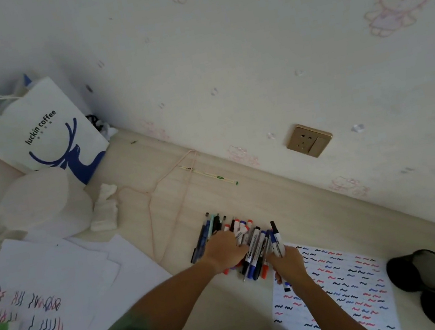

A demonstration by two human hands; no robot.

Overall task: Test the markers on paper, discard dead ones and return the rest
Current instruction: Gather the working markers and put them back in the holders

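We are looking down at a pale wood-grain surface (290, 204) running up against a wall (247, 43) papered in off-white with faint pink cartoon cats. A brass-coloured socket plate (309, 140) is sitting low on that wall. In the left corner a white paper bag (39, 132) printed with a blue deer is leaning upright. Soft, dim, even light is falling across everything, leaving the corner greyish.
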